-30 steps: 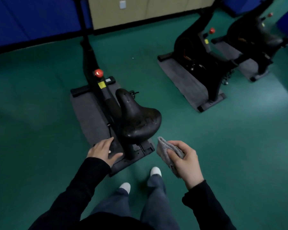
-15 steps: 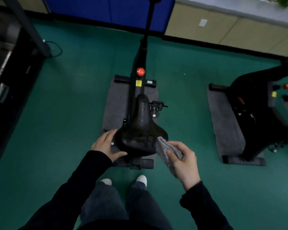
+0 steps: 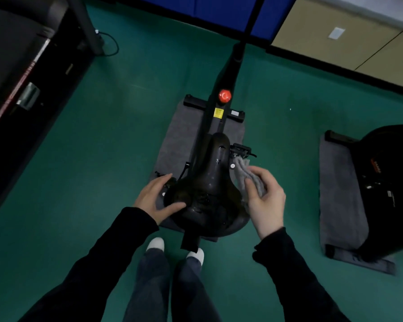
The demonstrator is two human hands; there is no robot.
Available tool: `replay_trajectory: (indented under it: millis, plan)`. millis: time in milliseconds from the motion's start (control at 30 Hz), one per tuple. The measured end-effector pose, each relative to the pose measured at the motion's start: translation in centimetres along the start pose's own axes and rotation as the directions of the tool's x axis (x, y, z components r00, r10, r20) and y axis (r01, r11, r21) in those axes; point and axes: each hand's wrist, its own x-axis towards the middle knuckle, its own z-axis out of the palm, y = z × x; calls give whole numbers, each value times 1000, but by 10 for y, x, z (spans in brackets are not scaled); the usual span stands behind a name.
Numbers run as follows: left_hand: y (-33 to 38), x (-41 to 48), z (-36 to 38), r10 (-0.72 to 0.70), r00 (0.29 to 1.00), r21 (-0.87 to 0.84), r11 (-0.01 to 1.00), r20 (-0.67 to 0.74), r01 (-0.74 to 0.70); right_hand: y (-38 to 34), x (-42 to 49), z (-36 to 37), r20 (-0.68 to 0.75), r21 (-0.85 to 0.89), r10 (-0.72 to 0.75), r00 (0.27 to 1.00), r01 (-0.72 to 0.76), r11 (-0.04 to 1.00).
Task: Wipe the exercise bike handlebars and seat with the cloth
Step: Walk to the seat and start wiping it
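seat (image 3: pixel 207 194): black, smooth, glossy, leather-like skin with bright glints | cloth (image 3: pixel 247 175) just right of seat: grey fabric, matt, fuzzy nap | knob (image 3: pixel 224 96) ahead of seat: red plastic, glossy | mat (image 3: pixel 179 135) beneath seat: grey, matt, felt-like | floor (image 3: pixel 102 159) around seat: green, smooth, low sheen

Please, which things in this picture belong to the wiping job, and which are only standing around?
For the job:
- cloth, held in the right hand
- bike seat, with the left hand at its edge

Only standing around:
- treadmill
- second bike on its grey mat
- cable on the floor
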Motion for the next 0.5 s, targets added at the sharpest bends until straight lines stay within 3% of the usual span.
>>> replay_trajectory:
  millis: [133,233,367,500]
  plan:
    - [6,31,-5,51,999,-60,997,6,-50,-4,45,22,19,-149,-178,984,179,972]
    - [11,60,-4,78,993,-167,984,90,-62,-2,72,38,143,-222,-257,956,284,933]
    - [19,87,8,73,971,-382,924,230,21,13,73,45,264,-231,-344,901,406,884]
    - [19,94,20,89,965,-487,872,247,45,34,51,39,308,-229,-422,853,497,837]
